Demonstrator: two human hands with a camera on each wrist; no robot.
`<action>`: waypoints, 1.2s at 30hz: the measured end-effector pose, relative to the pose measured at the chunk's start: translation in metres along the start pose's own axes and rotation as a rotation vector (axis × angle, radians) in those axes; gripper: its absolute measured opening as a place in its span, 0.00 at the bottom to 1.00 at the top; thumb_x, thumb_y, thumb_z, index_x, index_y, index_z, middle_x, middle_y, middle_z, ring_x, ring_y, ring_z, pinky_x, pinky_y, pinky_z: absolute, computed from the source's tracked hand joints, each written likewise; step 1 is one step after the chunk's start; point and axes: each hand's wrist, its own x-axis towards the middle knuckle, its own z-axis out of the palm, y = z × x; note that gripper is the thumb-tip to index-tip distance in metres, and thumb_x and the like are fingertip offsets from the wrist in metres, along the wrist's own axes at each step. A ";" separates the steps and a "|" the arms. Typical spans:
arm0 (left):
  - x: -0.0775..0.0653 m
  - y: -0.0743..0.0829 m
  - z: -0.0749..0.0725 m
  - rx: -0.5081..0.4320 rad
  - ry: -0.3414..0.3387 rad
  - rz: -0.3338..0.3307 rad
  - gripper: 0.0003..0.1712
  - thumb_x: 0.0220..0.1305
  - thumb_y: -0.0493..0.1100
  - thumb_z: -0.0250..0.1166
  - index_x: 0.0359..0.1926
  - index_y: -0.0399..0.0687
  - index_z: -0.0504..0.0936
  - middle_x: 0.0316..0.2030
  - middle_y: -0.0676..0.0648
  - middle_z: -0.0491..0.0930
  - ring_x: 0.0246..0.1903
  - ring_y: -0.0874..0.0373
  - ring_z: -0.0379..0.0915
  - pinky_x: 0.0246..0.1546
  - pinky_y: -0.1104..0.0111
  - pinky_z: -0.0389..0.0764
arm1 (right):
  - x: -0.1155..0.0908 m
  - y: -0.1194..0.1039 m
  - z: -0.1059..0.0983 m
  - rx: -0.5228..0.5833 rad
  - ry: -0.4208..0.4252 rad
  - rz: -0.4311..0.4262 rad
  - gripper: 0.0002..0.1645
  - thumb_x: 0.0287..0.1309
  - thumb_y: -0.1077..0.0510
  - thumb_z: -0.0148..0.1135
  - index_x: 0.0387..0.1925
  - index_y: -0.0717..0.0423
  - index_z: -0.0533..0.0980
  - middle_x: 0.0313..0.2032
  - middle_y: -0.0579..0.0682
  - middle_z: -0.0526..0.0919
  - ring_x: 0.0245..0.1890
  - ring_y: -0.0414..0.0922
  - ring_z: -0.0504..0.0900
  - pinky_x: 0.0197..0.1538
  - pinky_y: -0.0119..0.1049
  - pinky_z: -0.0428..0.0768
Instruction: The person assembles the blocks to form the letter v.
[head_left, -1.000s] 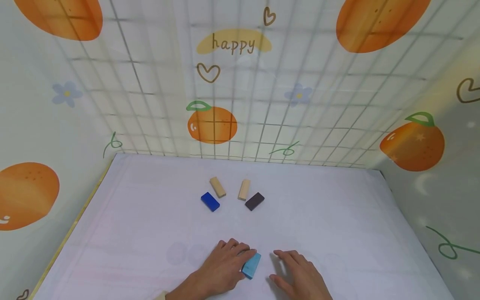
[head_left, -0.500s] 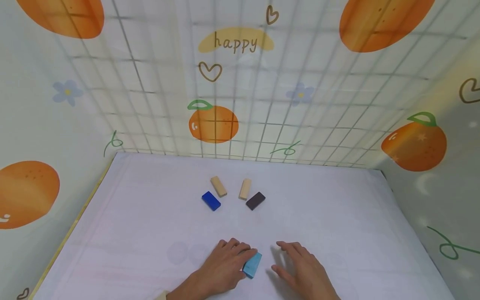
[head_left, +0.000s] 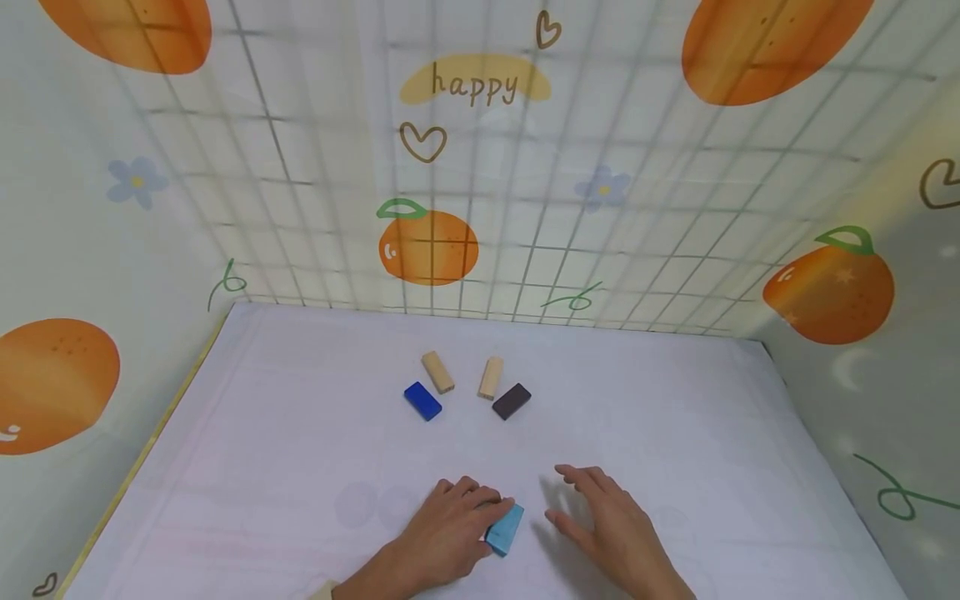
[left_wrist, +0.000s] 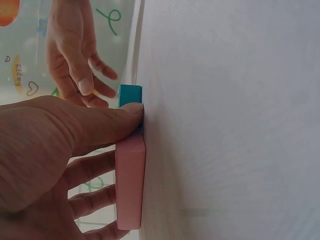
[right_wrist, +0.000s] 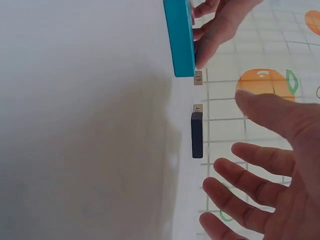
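Observation:
My left hand (head_left: 448,532) rests low on the table, gripping a pink wooden block (left_wrist: 130,187) and a light-blue wooden block (head_left: 506,530) set end to end. In the left wrist view its thumb presses where the two meet, and the other fingers lie behind the pink one. From the head view, the hand hides the pink block. To the right of the light-blue block, my right hand (head_left: 618,533) hovers above the table with fingers spread and nothing held. The right wrist view shows those fingers (right_wrist: 250,192) apart from every block.
Farther back on the white table (head_left: 300,467) lie a dark-blue block (head_left: 423,401), a black block (head_left: 512,402) and two plain wooden blocks, one at left (head_left: 438,372) and one at right (head_left: 491,378). A printed cloth wall (head_left: 495,275) stands behind the table.
My right hand has moved forward and slightly right, away from the light-blue block. The left hand and the blocks keep their places; the head view has shifted slightly.

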 end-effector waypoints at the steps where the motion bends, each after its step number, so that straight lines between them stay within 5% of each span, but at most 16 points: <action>1: 0.000 0.000 0.000 0.003 0.006 0.004 0.37 0.64 0.58 0.70 0.72 0.67 0.71 0.63 0.61 0.74 0.59 0.60 0.68 0.52 0.62 0.72 | 0.002 0.000 0.000 -0.002 -0.001 -0.002 0.33 0.53 0.47 0.77 0.60 0.48 0.78 0.49 0.46 0.81 0.45 0.46 0.81 0.44 0.46 0.82; 18: -0.002 -0.002 0.002 0.000 0.047 0.018 0.36 0.63 0.57 0.71 0.71 0.66 0.73 0.61 0.61 0.76 0.57 0.61 0.68 0.49 0.64 0.72 | 0.033 0.005 -0.006 0.010 0.072 -0.076 0.33 0.55 0.48 0.76 0.60 0.54 0.77 0.48 0.49 0.82 0.43 0.51 0.84 0.39 0.47 0.83; 36: -0.002 -0.002 0.002 0.001 0.072 0.025 0.35 0.62 0.57 0.72 0.70 0.65 0.74 0.60 0.61 0.76 0.56 0.61 0.70 0.48 0.63 0.73 | 0.071 -0.001 -0.006 0.053 0.002 0.064 0.43 0.59 0.36 0.69 0.67 0.58 0.71 0.57 0.55 0.80 0.51 0.53 0.82 0.39 0.49 0.83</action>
